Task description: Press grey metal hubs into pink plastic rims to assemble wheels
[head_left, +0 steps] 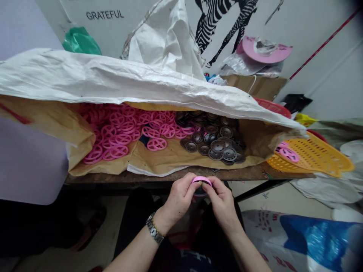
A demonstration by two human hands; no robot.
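One pink ring (pixel 202 179), dark disc (pixel 200 190)

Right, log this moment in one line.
left hand: holding pink ring and dark disc; right hand: same; pink wheels: heaped left; dark wheels: heaped right

Lit diffusely, fairly bright on the white sack (pixel 113 77). Shaded inside it, near black below its left end. Glinting on the blue plastic bag (pixel 326 236) below right of it. Dark-cornered to its far upper right; slightly soft overall.
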